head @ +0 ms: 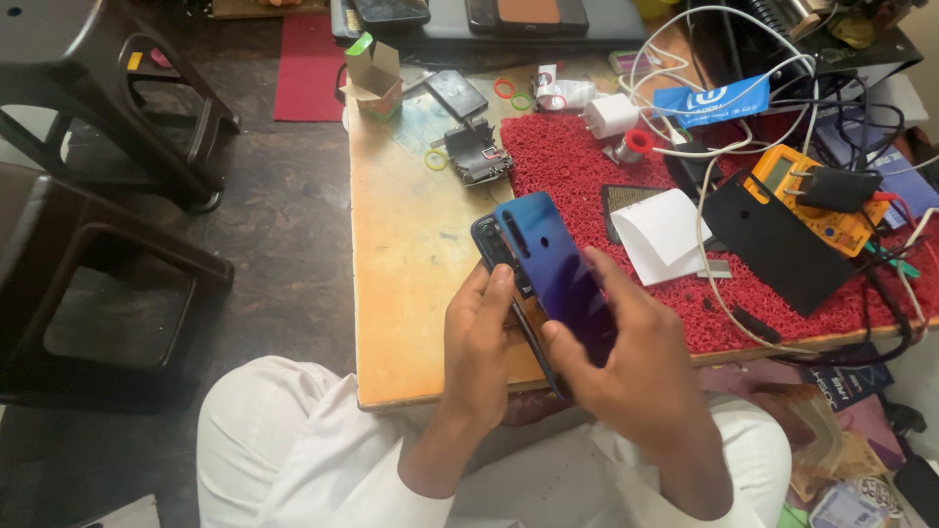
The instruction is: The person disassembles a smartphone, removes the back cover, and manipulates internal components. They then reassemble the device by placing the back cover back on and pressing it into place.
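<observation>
Left hand (479, 342): we clasp the dark phone body (489, 244) by its left edge.
Right hand (626, 362): our fingers close on the blue back cover (553, 264).
Room: bare wooden table (411, 244) lies left; the cluttered red mat (587, 176) lies right.

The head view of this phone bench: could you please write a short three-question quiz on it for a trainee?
1. True or false: the blue back cover is lifted partly off the phone body.
2. Which hand grips the cover: A) left hand B) right hand?
3. What colour is the mat under the multimeter?

Key: 1 true, the cover sits askew above the dark body. 2 B; the left hand supports the body. 3 red.
</observation>
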